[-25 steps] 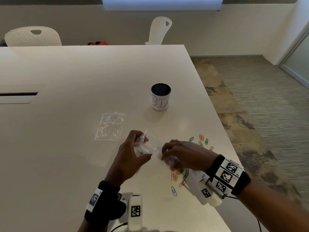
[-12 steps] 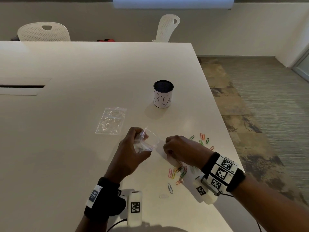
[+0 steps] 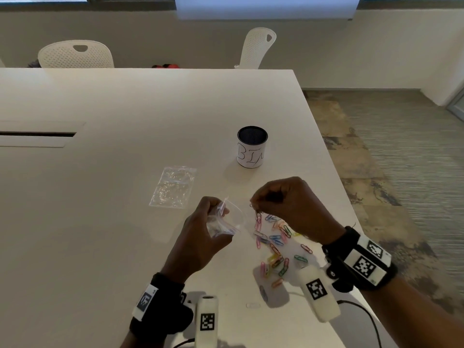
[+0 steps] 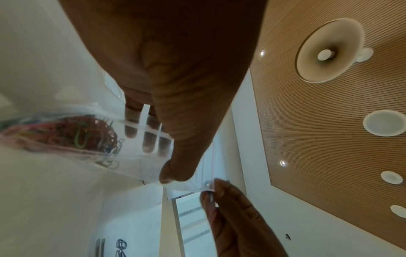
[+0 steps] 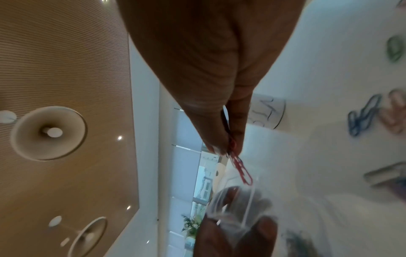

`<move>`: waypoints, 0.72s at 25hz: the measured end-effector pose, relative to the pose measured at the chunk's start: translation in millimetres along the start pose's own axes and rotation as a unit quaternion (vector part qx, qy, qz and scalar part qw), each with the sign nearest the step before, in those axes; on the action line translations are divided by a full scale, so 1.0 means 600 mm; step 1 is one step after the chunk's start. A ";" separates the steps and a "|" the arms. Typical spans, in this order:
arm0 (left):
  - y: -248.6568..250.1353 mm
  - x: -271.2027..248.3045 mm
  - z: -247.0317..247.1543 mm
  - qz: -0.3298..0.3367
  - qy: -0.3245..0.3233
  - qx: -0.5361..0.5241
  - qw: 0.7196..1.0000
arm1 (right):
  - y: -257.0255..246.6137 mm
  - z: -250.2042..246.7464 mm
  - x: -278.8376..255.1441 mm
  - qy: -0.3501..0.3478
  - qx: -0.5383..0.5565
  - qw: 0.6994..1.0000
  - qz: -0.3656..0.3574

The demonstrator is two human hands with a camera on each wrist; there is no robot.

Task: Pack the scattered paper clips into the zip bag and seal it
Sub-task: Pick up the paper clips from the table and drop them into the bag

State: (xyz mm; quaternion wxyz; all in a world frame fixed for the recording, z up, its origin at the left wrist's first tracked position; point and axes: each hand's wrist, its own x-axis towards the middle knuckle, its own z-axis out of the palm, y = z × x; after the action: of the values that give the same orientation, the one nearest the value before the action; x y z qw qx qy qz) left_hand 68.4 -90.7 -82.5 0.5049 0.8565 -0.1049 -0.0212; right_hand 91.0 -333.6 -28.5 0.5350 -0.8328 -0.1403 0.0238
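My left hand (image 3: pixel 200 234) grips a small clear zip bag (image 3: pixel 227 219) above the table, its mouth held wide toward the right. In the left wrist view the zip bag (image 4: pixel 131 147) holds a bunch of coloured clips (image 4: pixel 72 133). My right hand (image 3: pixel 288 204) pinches a few paper clips (image 3: pixel 258 218) that dangle just right of the bag's mouth. A red paper clip (image 5: pixel 241 168) hangs from its fingertips, right above the zip bag (image 5: pixel 237 208). Several coloured paper clips (image 3: pixel 277 249) lie scattered on the white table (image 3: pixel 100 222) under the right hand.
A dark cup with a white label (image 3: pixel 251 146) stands behind the hands. A second clear bag (image 3: pixel 173 187) lies flat to the left of it. The table's right edge (image 3: pixel 336 172) runs close by the clips. Two white chairs (image 3: pixel 75 55) stand at the far side.
My right hand has lifted from the clips on the table and moved up beside the bag's mouth, now with clips pinched in its fingers. The left hand keeps the bag in place.
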 end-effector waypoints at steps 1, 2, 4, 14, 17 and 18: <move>0.000 -0.001 0.000 0.000 -0.001 0.001 1.000 | -0.011 0.010 0.002 0.027 0.013 0.999 -0.015; 0.001 -0.002 -0.001 0.000 -0.002 0.002 1.000 | -0.020 0.023 0.005 0.058 0.017 0.998 -0.033; 0.002 -0.002 -0.002 -0.001 -0.004 0.003 1.000 | -0.029 0.050 0.013 0.110 0.005 0.991 -0.075; 0.001 0.004 -0.006 0.004 -0.001 0.010 1.000 | -0.033 0.073 0.008 0.052 -0.077 0.987 -0.128; -0.003 0.003 -0.006 0.011 -0.003 0.004 1.000 | -0.039 0.054 -0.001 0.056 -0.079 0.986 -0.135; -0.004 0.003 -0.007 0.011 -0.004 0.003 1.000 | -0.038 0.046 -0.007 0.039 -0.086 0.986 -0.138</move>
State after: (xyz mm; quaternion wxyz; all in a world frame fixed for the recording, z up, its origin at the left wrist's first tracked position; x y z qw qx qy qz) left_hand 71.0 -86.5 -82.5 0.5017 0.8569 -0.1165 -0.0189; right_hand 77.0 -301.4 -20.2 0.4646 -0.8487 -0.2345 -0.0947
